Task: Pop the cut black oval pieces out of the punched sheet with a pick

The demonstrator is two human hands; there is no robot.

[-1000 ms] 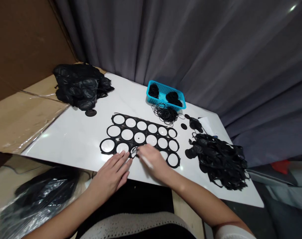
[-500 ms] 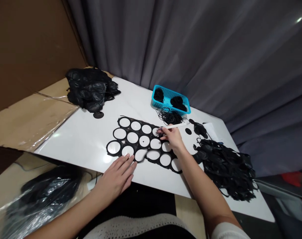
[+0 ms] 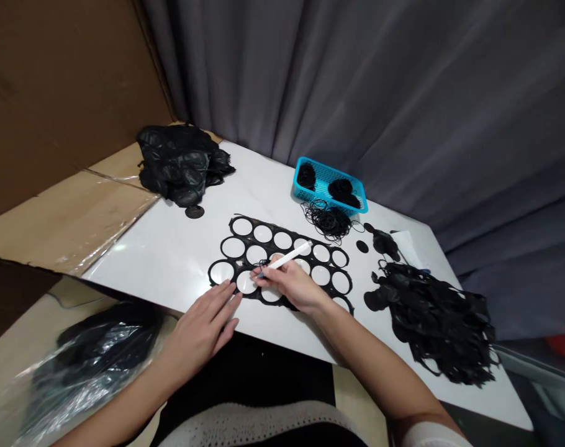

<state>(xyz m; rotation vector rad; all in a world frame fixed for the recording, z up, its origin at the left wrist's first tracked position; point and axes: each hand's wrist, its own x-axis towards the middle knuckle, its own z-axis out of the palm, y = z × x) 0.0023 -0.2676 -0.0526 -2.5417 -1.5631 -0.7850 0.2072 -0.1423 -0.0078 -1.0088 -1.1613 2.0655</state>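
Note:
A black sheet with rows of round holes (image 3: 245, 264) lies flat on the white table, whose surface shows through the holes. My left hand (image 3: 201, 320) rests with fingers stretched out, fingertips on the sheet's near left edge. Over the sheet's middle, my right hand (image 3: 292, 282) grips a white pen-shaped tool (image 3: 289, 254), its upper end slanting to the far right. Thin black loops (image 3: 262, 266) show beside the right fingertips; whether the fingers pinch them I cannot tell. The tool's tip is partly hidden by the fingers.
Behind the sheet stands a blue basket (image 3: 326, 167) with black bundles, a tangle of black loops (image 3: 329, 220) before it. Black heaps lie at the far left (image 3: 182, 164) and right (image 3: 441, 323). Loose black discs (image 3: 362, 246) dot the table. A grey curtain (image 3: 357, 93) hangs behind.
My right hand has moved left and nearer across the sheet, from its far edge to the middle, with the white tool. My left hand stays by the near left edge. The view has shifted slightly.

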